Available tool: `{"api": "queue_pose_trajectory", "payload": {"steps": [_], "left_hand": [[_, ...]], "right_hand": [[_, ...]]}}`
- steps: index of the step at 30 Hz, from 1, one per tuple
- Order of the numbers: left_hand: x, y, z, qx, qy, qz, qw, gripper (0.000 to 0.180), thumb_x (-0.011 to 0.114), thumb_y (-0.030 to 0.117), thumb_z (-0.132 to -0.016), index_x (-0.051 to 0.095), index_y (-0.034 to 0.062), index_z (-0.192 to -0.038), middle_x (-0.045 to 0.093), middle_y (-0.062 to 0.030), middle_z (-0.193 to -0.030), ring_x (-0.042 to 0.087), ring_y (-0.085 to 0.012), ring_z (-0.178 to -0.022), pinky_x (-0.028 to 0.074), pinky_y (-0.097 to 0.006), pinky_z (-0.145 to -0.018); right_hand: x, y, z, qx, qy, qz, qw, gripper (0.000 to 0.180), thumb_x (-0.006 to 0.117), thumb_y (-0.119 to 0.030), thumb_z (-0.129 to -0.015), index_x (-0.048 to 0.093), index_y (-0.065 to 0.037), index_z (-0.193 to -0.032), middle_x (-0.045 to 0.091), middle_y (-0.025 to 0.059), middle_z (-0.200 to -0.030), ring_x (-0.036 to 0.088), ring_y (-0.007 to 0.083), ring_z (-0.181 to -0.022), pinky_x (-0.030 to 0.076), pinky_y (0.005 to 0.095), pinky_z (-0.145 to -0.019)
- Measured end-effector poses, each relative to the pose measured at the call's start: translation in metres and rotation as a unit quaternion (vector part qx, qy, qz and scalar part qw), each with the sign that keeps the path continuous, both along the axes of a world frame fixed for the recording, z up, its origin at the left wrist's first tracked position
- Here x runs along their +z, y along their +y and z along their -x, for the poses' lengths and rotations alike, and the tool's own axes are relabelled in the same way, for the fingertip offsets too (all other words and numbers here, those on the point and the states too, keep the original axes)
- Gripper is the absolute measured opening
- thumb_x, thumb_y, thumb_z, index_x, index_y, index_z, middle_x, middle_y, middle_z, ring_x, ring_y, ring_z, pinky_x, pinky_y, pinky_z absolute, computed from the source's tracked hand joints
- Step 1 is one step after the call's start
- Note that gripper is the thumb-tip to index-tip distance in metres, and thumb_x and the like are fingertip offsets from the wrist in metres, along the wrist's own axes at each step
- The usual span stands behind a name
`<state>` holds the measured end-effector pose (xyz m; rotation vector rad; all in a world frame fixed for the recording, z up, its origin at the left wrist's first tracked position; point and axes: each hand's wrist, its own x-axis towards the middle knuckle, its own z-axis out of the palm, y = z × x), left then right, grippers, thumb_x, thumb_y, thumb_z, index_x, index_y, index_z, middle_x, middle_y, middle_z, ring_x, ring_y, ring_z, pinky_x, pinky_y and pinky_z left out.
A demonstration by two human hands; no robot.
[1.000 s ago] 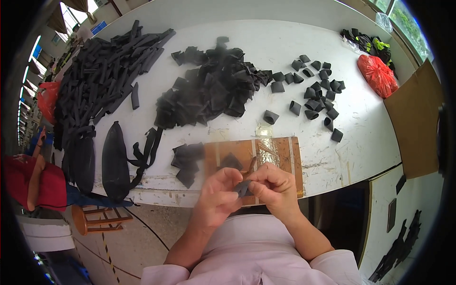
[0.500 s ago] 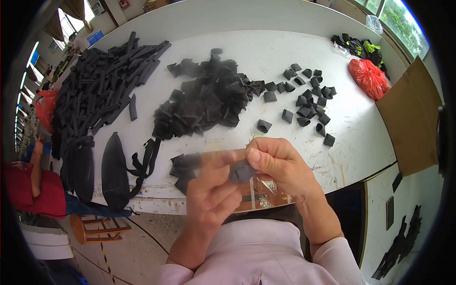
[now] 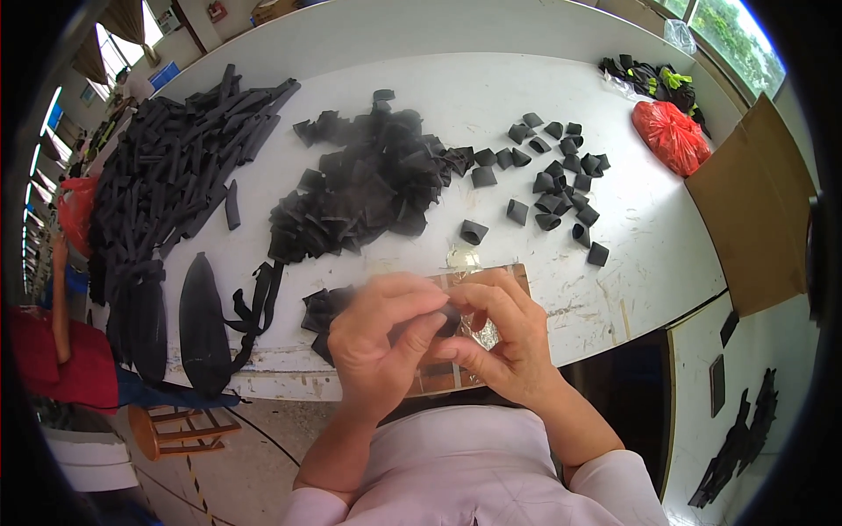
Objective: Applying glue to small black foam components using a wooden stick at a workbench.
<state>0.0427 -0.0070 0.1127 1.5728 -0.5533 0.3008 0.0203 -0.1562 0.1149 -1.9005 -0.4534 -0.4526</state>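
Observation:
Above the near edge of the table, my left hand (image 3: 379,340) and my right hand (image 3: 506,335) meet fingertip to fingertip. Between them they pinch a small black fabric piece (image 3: 449,321), mostly covered by the fingers. Below the hands lies a brown board (image 3: 516,279) with shiny clear film (image 3: 481,333) on it. A small stack of black fabric pieces (image 3: 321,309) sits just left of my left hand. Farther off is a big heap of black fabric pieces (image 3: 351,197), and to its right are several folded black fabric loops (image 3: 550,203) scattered on the white table (image 3: 438,83).
Long black fabric strips (image 3: 167,158) are piled at the left. Dark elongated pieces (image 3: 203,324) and straps (image 3: 260,302) hang near the front edge. A red bag (image 3: 671,138) and a cardboard sheet (image 3: 754,210) stand right. A person in red (image 3: 66,359) and a wooden stool (image 3: 180,430) are at left.
The right hand has turned and come in closer to the left one. The fabric piece, more exposed before, is now mostly hidden by the fingers. The view has shifted slightly.

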Motion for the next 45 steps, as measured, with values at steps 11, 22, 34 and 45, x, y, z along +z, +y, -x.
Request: {"api": "queue_pose_trajectory", "payload": {"steps": [11,22,34,45], "left_hand": [[-0.004,-0.001,0.002,0.034,0.049,-0.009,0.998,0.006,0.058,-0.002,-0.079,0.061,-0.0013,-0.084,0.058,-0.0068,-0.082,0.053,-0.0116,-0.075,0.043,-0.023,-0.069],[-0.003,-0.002,0.006,-0.009,0.048,0.009,0.999,0.012,0.059,0.008,-0.081,0.06,0.0005,-0.09,0.057,-0.0115,-0.092,0.053,-0.0169,-0.085,0.042,-0.027,-0.077],[-0.031,0.008,0.005,-0.213,0.273,0.427,0.835,0.014,0.054,0.015,-0.086,0.058,0.0053,-0.095,0.054,-0.0107,-0.099,0.048,-0.0245,-0.099,0.038,-0.038,-0.091],[-0.011,0.018,0.0,-0.03,0.12,-0.101,0.987,0.01,0.06,0.005,-0.08,0.059,-0.0024,-0.087,0.061,-0.0083,-0.076,0.057,-0.0117,-0.069,0.045,-0.023,-0.063]], "right_hand": [[0.002,0.0,-0.007,0.02,0.063,-0.023,0.998,0.018,0.069,-0.006,-0.068,0.057,-0.002,-0.08,0.052,0.0078,-0.076,0.055,0.0204,-0.062,0.044,0.0285,-0.051],[0.002,0.01,-0.001,-0.039,0.014,-0.013,0.999,0.018,0.068,-0.004,-0.068,0.057,-0.001,-0.082,0.052,0.0094,-0.075,0.054,0.0233,-0.063,0.043,0.0302,-0.053],[0.008,0.006,-0.001,-0.021,0.007,0.002,1.0,0.006,0.064,-0.002,-0.074,0.061,-0.002,-0.08,0.056,0.0056,-0.068,0.052,0.0129,-0.056,0.04,0.0237,-0.051],[0.002,0.003,-0.002,-0.034,0.003,0.078,0.996,0.008,0.064,-0.002,-0.074,0.058,-0.001,-0.08,0.054,0.0079,-0.072,0.052,0.0171,-0.058,0.04,0.0259,-0.05]]}}
